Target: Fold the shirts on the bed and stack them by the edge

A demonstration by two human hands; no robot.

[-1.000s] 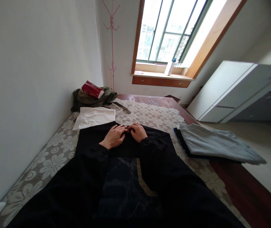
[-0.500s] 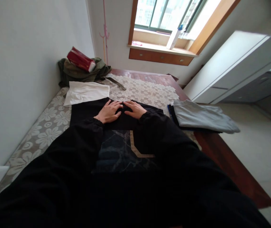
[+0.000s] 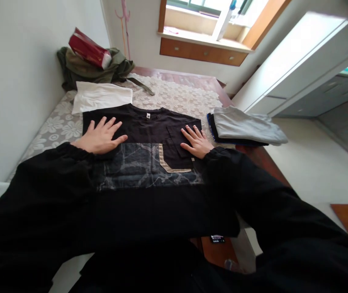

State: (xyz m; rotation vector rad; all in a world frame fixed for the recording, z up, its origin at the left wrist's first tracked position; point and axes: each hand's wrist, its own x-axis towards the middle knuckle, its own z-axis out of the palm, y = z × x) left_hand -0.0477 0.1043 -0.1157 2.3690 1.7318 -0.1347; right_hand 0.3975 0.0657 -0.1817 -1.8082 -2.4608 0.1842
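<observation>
1. Left hand (image 3: 101, 136): it lies flat, palm down, fingers spread wide, on the left shoulder area of the black shirt (image 3: 143, 162). It grips nothing. 1 second ago it sat at the middle of the collar, touching the other hand; it has since slid outward to the left.
2. Black shirt: it lies spread face up on the flowered bed cover (image 3: 55, 126), collar away from the person, a grey marbled panel across the chest. The collar label now shows between the 2 hands, where earlier the hands covered it. Judgement: the outward sweep has flattened the upper part of the cloth.
3. Right hand (image 3: 196, 141): it also rests flat and open, fingers splayed, on the shirt's chest pocket near the right edge. It holds nothing and has moved right from the centre.
4. Relation: the shirt lies directly under both palms, touching them, with the hands well apart.
5. Surroundings: a folded white garment (image 3: 102, 97) lies just beyond the shirt's left shoulder; a folded grey pile (image 3: 247, 128) lies just beside the right sleeve.
</observation>
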